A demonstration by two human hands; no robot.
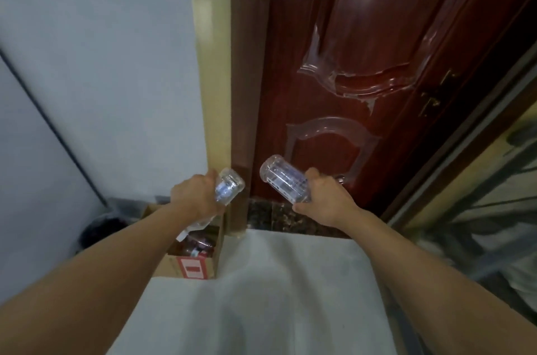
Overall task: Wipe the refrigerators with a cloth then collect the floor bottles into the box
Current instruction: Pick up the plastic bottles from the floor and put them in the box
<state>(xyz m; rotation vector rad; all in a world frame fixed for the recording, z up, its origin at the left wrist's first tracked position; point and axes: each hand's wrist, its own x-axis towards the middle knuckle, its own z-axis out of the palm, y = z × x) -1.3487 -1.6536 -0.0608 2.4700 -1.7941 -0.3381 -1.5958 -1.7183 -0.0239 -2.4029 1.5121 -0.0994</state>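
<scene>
My left hand (194, 197) grips a clear bottle (229, 189) with a blue label, its base pointing up and right, held above the cardboard box. My right hand (322, 197) grips a second clear bottle (283, 179) with a blue-and-white label, base tilted up to the left. The open cardboard box (193, 266) sits on the floor below my left hand, against the door frame. Several bottles (197, 244) lie inside it, partly hidden by my left forearm.
A dark red door (363, 64) stands straight ahead, with a wooden frame (220, 93) at its left. A grey wall (101, 64) is on the left. A dark bin (101, 231) sits left of the box. A pale floor covering (276, 296) lies below.
</scene>
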